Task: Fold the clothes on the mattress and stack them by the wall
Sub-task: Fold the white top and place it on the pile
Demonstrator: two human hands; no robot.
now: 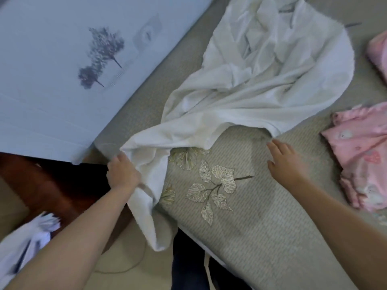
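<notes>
1. Left hand (123, 174): fingers curled tight, gripping a bunched corner of the white garment (261, 80) right at the mattress's near-left edge, the cloth's tail hanging down past the wrist.
2. Right hand (287, 162): fingers straight and relaxed, palm down over bare mattress, holding nothing; its fingertips sit just beside the garment's near hem, and I cannot tell if they touch it.
3. The white garment sprawls crumpled across the mattress (261, 237), stretching from the gripped corner up toward the far side, close to the pale wall panel (52, 91) with printed trees.
4. Out to the right, a pink patterned garment (362, 155) lies rumpled on the mattress, well apart from both hands.
5. Another pink piece (379, 53) peeks in at the right edge, farther up.
</notes>
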